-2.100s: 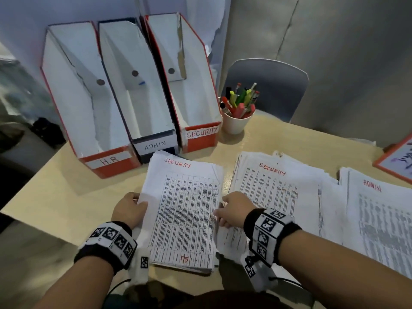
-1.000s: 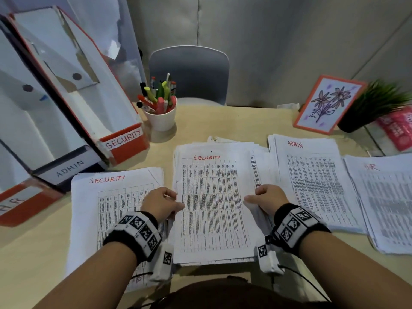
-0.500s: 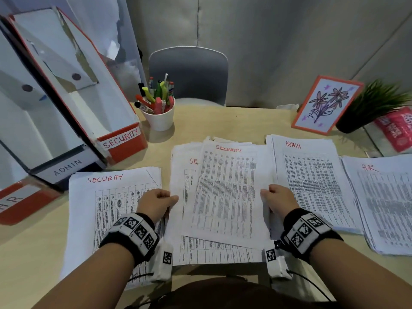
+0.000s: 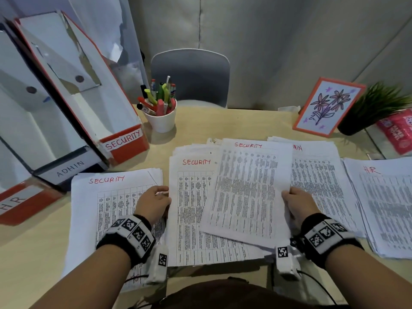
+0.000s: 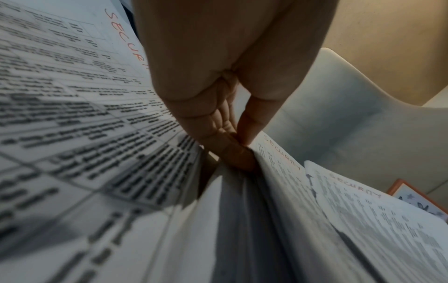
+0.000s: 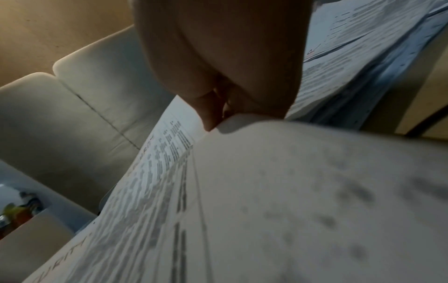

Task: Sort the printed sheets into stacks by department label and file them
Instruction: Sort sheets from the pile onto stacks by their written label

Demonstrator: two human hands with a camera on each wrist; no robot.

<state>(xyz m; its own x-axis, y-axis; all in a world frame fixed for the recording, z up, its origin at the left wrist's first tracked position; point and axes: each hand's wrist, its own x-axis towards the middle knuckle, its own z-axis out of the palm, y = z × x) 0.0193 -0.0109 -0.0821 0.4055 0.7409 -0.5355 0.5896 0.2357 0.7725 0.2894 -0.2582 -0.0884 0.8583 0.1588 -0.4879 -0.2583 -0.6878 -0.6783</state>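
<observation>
Our right hand point(image 4: 297, 204) pinches the right edge of a SECURITY sheet point(image 4: 247, 192), raised askew over the middle stack point(image 4: 191, 219). Our left hand point(image 4: 153, 202) pinches that stack's left edge. Only the left wrist view shows thumb and fingers point(image 5: 252, 122) clamping its sheets.

- White cup of pens point(image 4: 161, 112) near the desk's point(image 4: 234, 126) far edge
- Flower picture, orange frame point(image 4: 327, 107), far right
- Potted plant point(image 4: 376, 105) just beside it
- Grey chair point(image 4: 190, 76) beyond the far edge
</observation>
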